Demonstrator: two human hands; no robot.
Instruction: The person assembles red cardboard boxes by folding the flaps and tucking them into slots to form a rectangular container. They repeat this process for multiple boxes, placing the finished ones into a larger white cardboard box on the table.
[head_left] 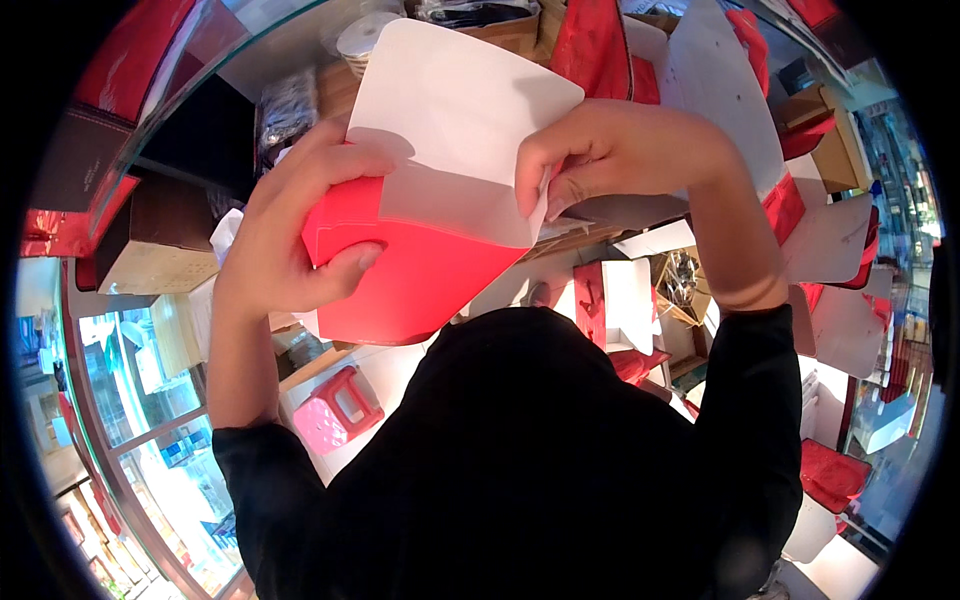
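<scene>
I hold up a bendable red case (420, 275) with a white lining, and its white flap with rounded corners (460, 90) stands raised toward the far side. My left hand (305, 220) is wrapped round the case's left edge, fingers on the white side and thumb against the red face. At the flap's right, my right hand (610, 160) is closed in a pinch on the white edge, fingertips partly hidden. Between the hands the red front bows outward.
White spools (367, 38) lie at the far edge beside a plastic-wrapped bundle (288, 105). A brown carton (160, 235) stands left. Similar red-and-white pieces (725, 85) are stacked at the right. A red stool (340, 408) is on the floor; glass shelving (150, 400) lines the left.
</scene>
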